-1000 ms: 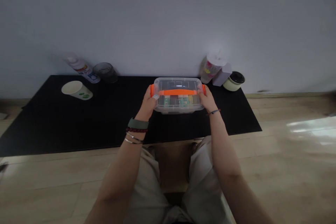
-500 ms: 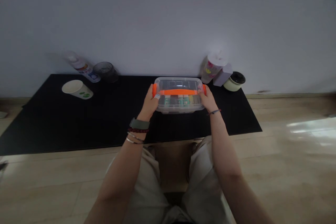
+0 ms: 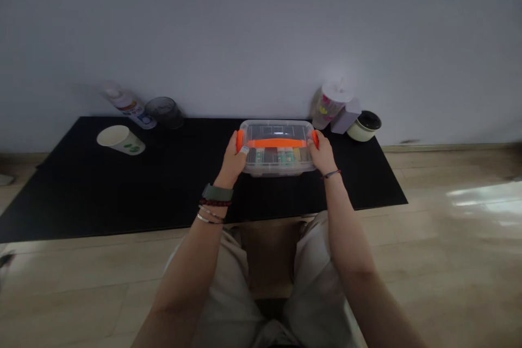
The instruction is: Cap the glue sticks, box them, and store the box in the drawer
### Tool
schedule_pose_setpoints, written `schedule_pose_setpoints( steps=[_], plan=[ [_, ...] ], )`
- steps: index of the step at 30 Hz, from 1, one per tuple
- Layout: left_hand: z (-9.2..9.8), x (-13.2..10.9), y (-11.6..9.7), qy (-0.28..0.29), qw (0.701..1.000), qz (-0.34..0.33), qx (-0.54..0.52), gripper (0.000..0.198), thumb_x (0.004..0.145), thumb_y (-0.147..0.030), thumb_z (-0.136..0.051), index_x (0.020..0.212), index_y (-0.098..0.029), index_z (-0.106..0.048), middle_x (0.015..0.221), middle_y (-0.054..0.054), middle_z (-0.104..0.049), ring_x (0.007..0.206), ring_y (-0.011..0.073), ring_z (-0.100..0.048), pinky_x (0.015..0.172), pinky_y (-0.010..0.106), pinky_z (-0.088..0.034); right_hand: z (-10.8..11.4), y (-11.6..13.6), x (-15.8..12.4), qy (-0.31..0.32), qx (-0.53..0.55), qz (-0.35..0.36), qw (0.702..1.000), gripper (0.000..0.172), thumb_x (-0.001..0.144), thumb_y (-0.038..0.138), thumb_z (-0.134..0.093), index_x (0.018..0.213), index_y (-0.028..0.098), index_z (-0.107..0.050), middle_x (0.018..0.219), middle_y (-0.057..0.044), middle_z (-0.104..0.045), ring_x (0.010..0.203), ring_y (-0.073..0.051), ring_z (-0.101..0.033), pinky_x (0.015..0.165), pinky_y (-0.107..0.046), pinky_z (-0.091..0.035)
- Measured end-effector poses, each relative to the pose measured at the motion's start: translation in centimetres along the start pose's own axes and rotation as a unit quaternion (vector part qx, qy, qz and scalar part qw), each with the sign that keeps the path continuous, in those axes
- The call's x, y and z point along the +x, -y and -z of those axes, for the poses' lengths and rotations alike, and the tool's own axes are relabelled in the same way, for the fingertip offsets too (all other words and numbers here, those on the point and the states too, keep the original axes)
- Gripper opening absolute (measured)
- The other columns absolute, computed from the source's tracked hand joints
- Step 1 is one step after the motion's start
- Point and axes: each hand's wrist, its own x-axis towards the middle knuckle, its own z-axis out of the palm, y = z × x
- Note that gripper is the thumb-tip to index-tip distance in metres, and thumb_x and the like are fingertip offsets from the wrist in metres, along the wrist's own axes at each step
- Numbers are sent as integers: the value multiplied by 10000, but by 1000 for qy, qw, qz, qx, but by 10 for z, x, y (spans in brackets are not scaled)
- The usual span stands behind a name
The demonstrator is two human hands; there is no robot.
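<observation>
A clear plastic storage box [image 3: 279, 166] with an orange carrying handle and orange side latches is at the middle of the black table [image 3: 171, 185]. Its lid is on, and several small green, white and yellowish items show through it. My left hand [image 3: 234, 163] grips the box's left end, thumb on top by the latch. At the opposite end my right hand [image 3: 323, 155] holds it in the same way. The fingers under both ends are hidden. Whether the box rests on the table or is slightly raised, I cannot tell.
On the left stand a paper cup [image 3: 124, 141], a white bottle [image 3: 130, 109] and a dark glass [image 3: 165, 113]. Behind the box to the right are a lidded tumbler [image 3: 328, 107], a pale carton [image 3: 346, 117] and a cream pot with black lid [image 3: 362, 129]. A wall [image 3: 244, 38] rises behind.
</observation>
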Motion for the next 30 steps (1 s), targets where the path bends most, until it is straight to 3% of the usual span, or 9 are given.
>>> schedule_pose_setpoints(
  steps=[10, 15, 18, 21, 23, 26, 28, 30],
  plan=[
    [0, 2, 1, -1, 1000, 11, 1, 683, 856, -243, -622, 1501, -214, -398, 1584, 105, -374, 1457, 286, -356, 1231, 457, -254, -1, 4, -4, -27, -31, 2, 999, 575, 903, 464, -449, 1379, 148, -518, 1240, -190, -598, 1191, -325, -548, 1027, -519, -425],
    [4, 5, -1, -11, 1000, 16, -14, 650, 877, -329, -639, 1480, -221, -419, 1589, 114, -363, 1469, 291, -333, 1229, 458, -250, 13, 29, -18, -130, -58, 59, 988, 500, 939, 514, -405, 1312, 215, -552, 1286, -164, -561, 1244, -332, -482, 1055, -548, -378],
    [9, 3, -7, -17, 1000, -7, -13, 584, 879, -365, -650, 1422, -223, -488, 1538, 123, -437, 1444, 305, -376, 1212, 459, -289, 17, 50, -34, -142, -60, 109, 982, 430, 978, 478, -338, 1200, 233, -613, 1232, -146, -582, 1227, -317, -490, 1074, -537, -354],
    [16, -7, -16, -29, 996, -73, 37, 479, 908, -356, -591, 1356, -194, -539, 1451, 143, -520, 1355, 294, -489, 1160, 449, -375, 4, 60, -64, -75, -61, 175, 980, 403, 992, 435, -322, 1065, 249, -671, 1057, -126, -639, 1078, -285, -573, 1002, -481, -418],
    [21, -19, -21, -38, 983, -146, 105, 423, 925, -339, -545, 1318, -182, -557, 1413, 146, -542, 1319, 278, -517, 1127, 447, -411, -15, 56, -94, 13, -58, 242, 969, 361, 989, 394, -356, 1005, 256, -690, 919, -106, -660, 921, -251, -610, 890, -424, -470],
    [30, -42, -27, -24, 935, -278, 218, 373, 938, -298, -506, 1283, -171, -567, 1399, 142, -546, 1331, 268, -492, 1133, 472, -395, -48, 34, -148, 170, -57, 335, 925, 273, 971, 320, -443, 936, 231, -698, 723, -60, -634, 701, -190, -582, 726, -334, -463],
    [35, -59, -30, -5, 900, -338, 274, 354, 947, -265, -486, 1280, -171, -563, 1393, 138, -551, 1324, 260, -493, 1137, 484, -389, -66, 14, -182, 273, -35, 282, 919, 199, 941, 279, -510, 895, 207, -690, 689, -40, -622, 666, -170, -556, 696, -309, -435],
    [39, -73, -31, 8, 878, -370, 302, 346, 956, -243, -476, 1286, -183, -558, 1380, 131, -560, 1303, 250, -510, 1122, 476, -408, -77, -9, -208, 345, 46, 107, 931, 96, 881, 244, -605, 826, 207, -674, 699, -23, -625, 677, -159, -547, 693, -292, -414]
  ],
)
